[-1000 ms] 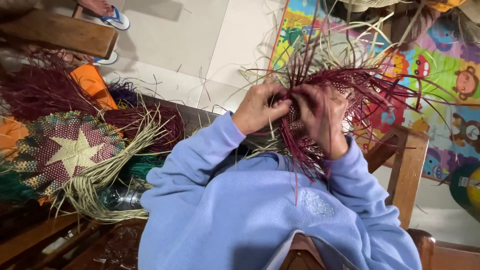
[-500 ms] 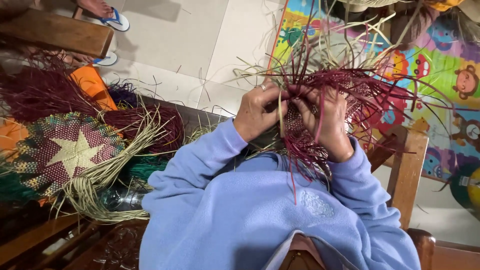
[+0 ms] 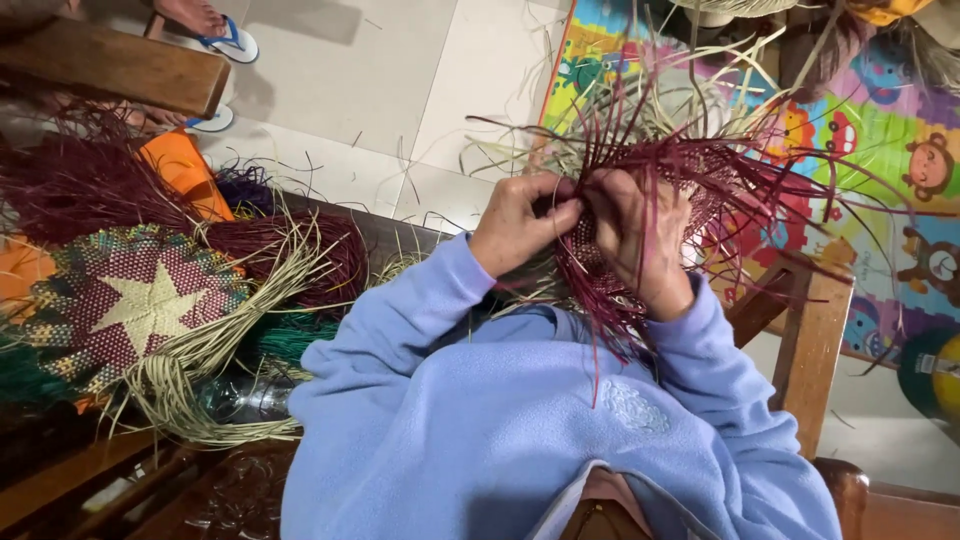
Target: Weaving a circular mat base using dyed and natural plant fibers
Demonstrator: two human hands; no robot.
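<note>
Both hands have drawn closer: left hand and right hand, each grip closed on the maroon woven straw piece, now pinch adjacent strands at its edge.

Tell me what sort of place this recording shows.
Probably a home used for hand weaving: tiled floor, a colourful children's play mat, a finished woven star mat, and both hands on a maroon weave.

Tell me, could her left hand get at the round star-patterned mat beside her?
Probably yes: the left hand is busy pinching the maroon weaving, but the star mat lies uncovered on that side.
</note>
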